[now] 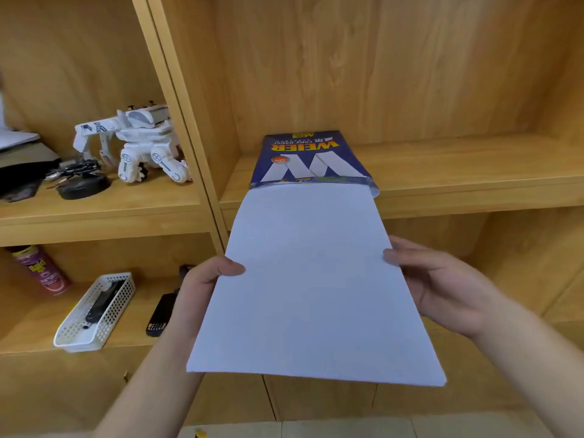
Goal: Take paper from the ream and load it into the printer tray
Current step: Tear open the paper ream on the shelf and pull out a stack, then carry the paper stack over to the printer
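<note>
A blue ream wrapper [311, 156] with white lettering lies on the middle wooden shelf, its torn end facing me. A stack of white paper [313, 286] sticks far out of that end, past the shelf edge. My left hand [202, 289] grips the stack's left edge, thumb on top. On the right edge, my right hand [442, 286] holds it the same way. The far end of the stack is still inside the wrapper. No printer or tray is in view.
A wooden shelf unit fills the view. A white toy robot [139, 147] and a black round object [83, 186] stand on the left shelf. Below lie a red spray can [42, 270], a white perforated basket [96, 311] and a dark handset [161, 314].
</note>
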Available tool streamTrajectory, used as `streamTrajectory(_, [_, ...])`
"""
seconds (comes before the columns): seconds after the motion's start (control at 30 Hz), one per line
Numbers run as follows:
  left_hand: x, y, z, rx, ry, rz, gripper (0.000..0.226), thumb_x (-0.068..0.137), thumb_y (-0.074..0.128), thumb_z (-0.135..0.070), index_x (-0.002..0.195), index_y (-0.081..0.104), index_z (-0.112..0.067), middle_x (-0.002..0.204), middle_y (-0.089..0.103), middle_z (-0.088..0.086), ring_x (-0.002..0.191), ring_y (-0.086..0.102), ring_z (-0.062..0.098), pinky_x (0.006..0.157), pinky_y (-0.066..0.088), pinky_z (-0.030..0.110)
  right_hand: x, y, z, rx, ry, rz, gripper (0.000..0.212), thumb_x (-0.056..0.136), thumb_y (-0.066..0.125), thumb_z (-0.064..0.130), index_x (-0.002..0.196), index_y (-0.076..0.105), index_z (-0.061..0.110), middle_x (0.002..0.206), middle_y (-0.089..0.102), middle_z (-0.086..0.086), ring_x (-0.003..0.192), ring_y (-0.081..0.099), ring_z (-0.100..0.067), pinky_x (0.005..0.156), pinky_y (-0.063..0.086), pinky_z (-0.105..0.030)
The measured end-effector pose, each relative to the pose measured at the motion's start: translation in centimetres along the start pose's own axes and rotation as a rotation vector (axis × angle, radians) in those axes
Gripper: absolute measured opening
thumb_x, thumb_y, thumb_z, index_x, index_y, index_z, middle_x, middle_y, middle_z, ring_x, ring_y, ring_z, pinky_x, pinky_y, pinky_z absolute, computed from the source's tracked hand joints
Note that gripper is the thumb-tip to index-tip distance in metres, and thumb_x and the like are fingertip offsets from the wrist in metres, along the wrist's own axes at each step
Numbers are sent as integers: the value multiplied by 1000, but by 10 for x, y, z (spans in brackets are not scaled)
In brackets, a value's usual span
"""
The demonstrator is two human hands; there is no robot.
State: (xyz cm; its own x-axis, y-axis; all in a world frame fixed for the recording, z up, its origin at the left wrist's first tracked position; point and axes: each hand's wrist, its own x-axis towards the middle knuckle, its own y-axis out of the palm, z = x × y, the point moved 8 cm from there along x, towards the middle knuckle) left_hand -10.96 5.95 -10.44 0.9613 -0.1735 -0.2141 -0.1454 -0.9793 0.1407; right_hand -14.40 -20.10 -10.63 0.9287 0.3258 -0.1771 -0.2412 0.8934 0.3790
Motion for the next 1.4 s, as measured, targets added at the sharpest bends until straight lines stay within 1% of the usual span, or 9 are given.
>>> streamTrajectory(0.07, [-21, 10, 4, -83, -4, 219, 16, 83, 50, 21, 97, 49, 14, 39, 62, 10, 30, 60, 12, 29, 41, 15, -6, 17, -9, 3, -9, 5, 44, 88, 49, 5, 129, 61, 17, 133, 62, -12, 127, 53, -34, 107, 38, -52])
streamTrajectory(0.13, [-35, 6, 13, -268, -65, 325, 53, 57, 60, 10, 109, 60, 4, 71, 74, 19, 56, 73, 25, 48, 56, 25, -14, 31, -18, -5, -36, -2, 47, 85, 52, 1, 128, 62, 17, 132, 62, -13, 125, 54, -35, 104, 40, -50])
streamTrajectory(0.23, [-59, -14, 31, -480, -68, 532, 65, 72, 54, 2, 134, 57, -17, 122, 67, 17, 99, 69, 39, 81, 57, 48, -31, 47, -33, -29, -58, -51, 50, 80, 59, -1, 125, 64, 19, 130, 64, -13, 117, 61, -33, 98, 44, -50])
streamTrajectory(0.37, [-77, -28, 47, -403, -37, 696, 74, 87, 47, 7, 151, 33, -28, 153, 43, 13, 130, 48, 42, 101, 46, 49, -63, 60, -58, -18, -67, -147, 50, 79, 59, -4, 123, 66, 20, 126, 66, -14, 108, 66, -31, 93, 50, -45])
streamTrajectory(0.63, [-95, -39, 93, -204, -118, 647, 70, 88, 56, 10, 141, 51, -35, 137, 61, 15, 102, 68, 37, 71, 61, 44, -133, 72, -108, 8, -62, -361, 50, 80, 61, -6, 122, 67, 20, 126, 67, -12, 111, 65, -36, 89, 54, -45])
streamTrajectory(0.83, [-112, -25, 119, -140, -167, 688, 72, 88, 57, 10, 142, 48, -38, 136, 62, 11, 119, 59, 46, 78, 52, 59, -181, 74, -136, 87, -97, -481, 43, 86, 53, 0, 123, 66, 18, 127, 66, -10, 107, 68, -31, 76, 60, -39])
streamTrajectory(1.07, [-144, 2, 137, -145, -194, 720, 73, 86, 53, 11, 143, 46, -34, 131, 66, 11, 104, 69, 33, 71, 61, 44, -236, 80, -158, 187, -200, -487, 44, 97, 41, 12, 139, 51, 21, 144, 53, -9, 127, 53, -32, 103, 43, -53])
streamTrajectory(1.27, [-185, 24, 148, -116, -176, 773, 75, 88, 52, 12, 145, 43, -36, 134, 63, 12, 114, 60, 41, 72, 60, 47, -302, 94, -177, 188, -272, -569, 42, 98, 41, 10, 137, 54, 21, 140, 56, -9, 124, 56, -32, 97, 50, -50])
streamTrajectory(1.4, [-227, 53, 164, -51, -195, 799, 76, 85, 57, 11, 141, 47, -38, 131, 65, 11, 110, 63, 40, 68, 61, 46, -375, 99, -191, 46, -288, -840, 35, 93, 52, 8, 119, 69, 26, 121, 70, -6, 100, 70, -25, 68, 60, -36])
